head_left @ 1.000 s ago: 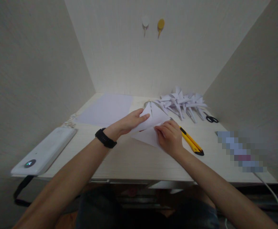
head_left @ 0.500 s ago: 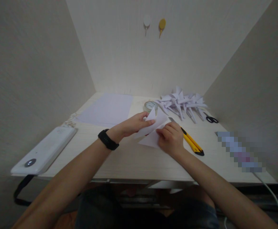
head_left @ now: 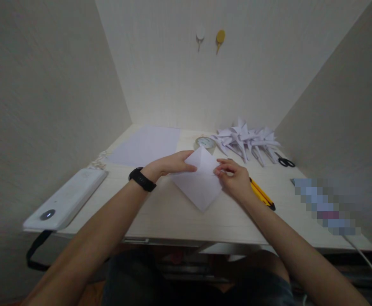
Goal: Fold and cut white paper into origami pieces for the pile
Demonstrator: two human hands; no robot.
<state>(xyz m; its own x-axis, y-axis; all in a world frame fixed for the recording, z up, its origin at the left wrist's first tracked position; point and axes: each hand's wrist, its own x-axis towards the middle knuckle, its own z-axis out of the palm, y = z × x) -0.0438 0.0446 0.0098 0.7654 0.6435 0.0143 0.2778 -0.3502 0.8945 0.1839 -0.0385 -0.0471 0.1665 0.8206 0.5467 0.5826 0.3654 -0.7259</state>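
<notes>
At the far left edge of the pale wooden desk (head_left: 173, 216) lies a long white plastic device with a round dark button (head_left: 66, 199), and beyond it a flat white sheet of paper (head_left: 146, 145), well clear of my work. My left hand (head_left: 169, 165), with a black band on its wrist (head_left: 142, 179), lies flat with the fingers together, their tips pressing the left corner of the folded white paper square (head_left: 198, 182). The square lies on the desk between my hands, turned like a diamond with one point toward me. My right hand (head_left: 237, 180) holds its right corner, thumb and forefinger closed on the edge in a light pinch, the other fingers curled.

Just behind the paper's far point is a roll of clear tape (head_left: 205, 143), and further right a heap of folded white paper shapes (head_left: 246, 140). The yellow utility knife (head_left: 262, 194) lies just beside my right hand, partly hidden by it, with small black scissors (head_left: 285, 162) further off.

As I see it, uneven pressure between the two corners could let the layers slide and leave a crooked crease. A careless sweep of my right wrist might knock the knife along the desk.
</notes>
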